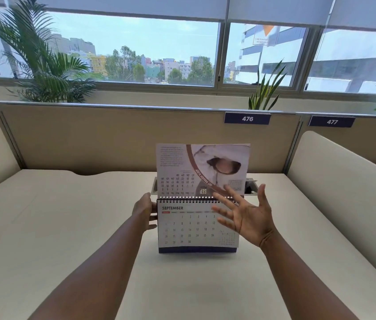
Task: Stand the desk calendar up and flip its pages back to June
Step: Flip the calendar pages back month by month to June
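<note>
The spiral-bound desk calendar [196, 227] stands upright on the cream desk [67, 227] in front of me. Its facing page reads SEPTEMBER with a date grid. One page [203, 167] sticks straight up above the spiral, showing an upside-down SEP grid and a photo. My left hand [144, 211] grips the calendar's left edge just below the spiral. My right hand [244, 215] hovers in front of the calendar's right side, fingers spread, fingertips near the raised page's base and holding nothing.
A beige partition [113, 135] with labels 476 [247, 118] and 477 [331, 121] runs behind the desk. A cable cutout [250, 187] lies behind the calendar. Padded side dividers [334, 181] flank the desk. Plants and windows stand beyond.
</note>
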Action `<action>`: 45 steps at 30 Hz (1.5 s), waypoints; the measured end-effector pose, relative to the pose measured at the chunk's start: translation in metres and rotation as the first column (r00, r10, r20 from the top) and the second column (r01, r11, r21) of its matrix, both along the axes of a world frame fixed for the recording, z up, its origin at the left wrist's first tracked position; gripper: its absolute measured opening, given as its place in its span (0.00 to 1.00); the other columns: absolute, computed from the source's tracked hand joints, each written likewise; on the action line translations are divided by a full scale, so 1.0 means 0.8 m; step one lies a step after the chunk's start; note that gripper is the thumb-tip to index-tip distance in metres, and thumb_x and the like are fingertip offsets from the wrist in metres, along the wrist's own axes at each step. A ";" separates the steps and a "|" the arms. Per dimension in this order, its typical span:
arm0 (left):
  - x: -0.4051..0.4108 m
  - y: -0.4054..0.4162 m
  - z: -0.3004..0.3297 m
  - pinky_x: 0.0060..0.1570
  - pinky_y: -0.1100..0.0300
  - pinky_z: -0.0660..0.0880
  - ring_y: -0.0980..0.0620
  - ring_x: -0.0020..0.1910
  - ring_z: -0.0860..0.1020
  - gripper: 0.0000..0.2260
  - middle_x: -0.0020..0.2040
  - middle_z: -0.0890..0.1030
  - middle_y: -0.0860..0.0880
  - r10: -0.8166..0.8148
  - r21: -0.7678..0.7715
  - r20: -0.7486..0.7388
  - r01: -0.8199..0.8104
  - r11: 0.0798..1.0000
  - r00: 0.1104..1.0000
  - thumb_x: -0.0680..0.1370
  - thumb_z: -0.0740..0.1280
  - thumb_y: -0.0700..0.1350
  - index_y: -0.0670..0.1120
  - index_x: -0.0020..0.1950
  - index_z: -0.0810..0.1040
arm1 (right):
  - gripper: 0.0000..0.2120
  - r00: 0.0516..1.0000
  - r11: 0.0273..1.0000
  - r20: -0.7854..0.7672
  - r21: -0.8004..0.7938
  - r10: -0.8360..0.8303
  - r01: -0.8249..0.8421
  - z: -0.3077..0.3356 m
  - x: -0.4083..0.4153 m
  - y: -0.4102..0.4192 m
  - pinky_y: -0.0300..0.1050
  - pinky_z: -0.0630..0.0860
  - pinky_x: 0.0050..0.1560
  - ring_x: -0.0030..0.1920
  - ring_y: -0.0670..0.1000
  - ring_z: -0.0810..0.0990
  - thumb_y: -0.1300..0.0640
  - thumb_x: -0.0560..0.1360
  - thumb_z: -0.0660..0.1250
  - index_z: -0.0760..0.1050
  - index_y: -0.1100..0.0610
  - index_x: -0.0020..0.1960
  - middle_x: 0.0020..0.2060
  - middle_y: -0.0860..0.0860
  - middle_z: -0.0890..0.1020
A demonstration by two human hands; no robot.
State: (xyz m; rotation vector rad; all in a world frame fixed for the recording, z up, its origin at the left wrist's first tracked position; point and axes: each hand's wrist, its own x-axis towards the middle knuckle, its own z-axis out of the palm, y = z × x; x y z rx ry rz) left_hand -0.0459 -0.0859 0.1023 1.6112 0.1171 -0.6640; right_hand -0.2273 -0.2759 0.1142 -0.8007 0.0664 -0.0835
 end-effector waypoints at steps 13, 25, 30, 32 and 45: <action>-0.003 -0.001 -0.002 0.52 0.49 0.69 0.44 0.48 0.77 0.21 0.47 0.82 0.44 -0.008 0.086 0.078 0.001 0.996 0.997 0.73 0.67 0.54 0.38 0.57 0.77 | 0.23 0.947 0.950 -0.148 -0.175 -0.284 0.257 -0.013 0.004 0.000 0.43 0.82 0.35 0.46 0.52 0.85 0.39 0.72 0.58 0.73 0.51 0.61 0.54 0.52 0.82; -0.004 -0.001 0.002 0.49 0.49 0.68 0.44 0.50 0.76 0.23 0.48 0.82 0.44 -0.008 0.070 0.089 0.001 0.998 0.996 0.73 0.68 0.56 0.38 0.56 0.77 | 0.14 0.488 0.606 -0.411 -0.710 -0.770 0.359 -0.056 0.005 -0.005 0.56 0.77 0.58 0.55 0.61 0.78 0.67 0.71 0.68 0.74 0.64 0.57 0.56 0.62 0.80; -0.003 -0.001 0.005 0.48 0.50 0.68 0.44 0.50 0.76 0.25 0.48 0.81 0.44 -0.018 0.079 0.073 0.012 0.997 0.997 0.72 0.69 0.57 0.38 0.58 0.76 | 0.09 0.501 0.593 -0.390 -0.725 -0.772 0.350 -0.057 0.001 -0.006 0.53 0.77 0.56 0.54 0.61 0.79 0.69 0.69 0.68 0.77 0.64 0.50 0.53 0.62 0.81; -0.004 0.000 0.005 0.49 0.50 0.68 0.44 0.50 0.76 0.25 0.49 0.81 0.44 -0.019 0.082 0.076 0.012 0.997 0.997 0.73 0.68 0.57 0.38 0.58 0.76 | 0.10 0.511 0.593 -0.382 -0.724 -0.770 0.352 -0.057 0.000 -0.006 0.51 0.77 0.52 0.53 0.60 0.78 0.69 0.68 0.70 0.77 0.65 0.50 0.53 0.62 0.81; -0.004 -0.001 0.005 0.51 0.49 0.68 0.44 0.51 0.76 0.24 0.50 0.81 0.43 -0.027 0.091 0.075 0.020 0.996 0.997 0.73 0.68 0.57 0.38 0.58 0.77 | 0.12 0.532 0.508 -0.304 -0.810 -0.790 0.292 -0.057 -0.014 -0.006 0.47 0.74 0.40 0.42 0.57 0.82 0.62 0.65 0.76 0.73 0.58 0.30 0.40 0.59 0.84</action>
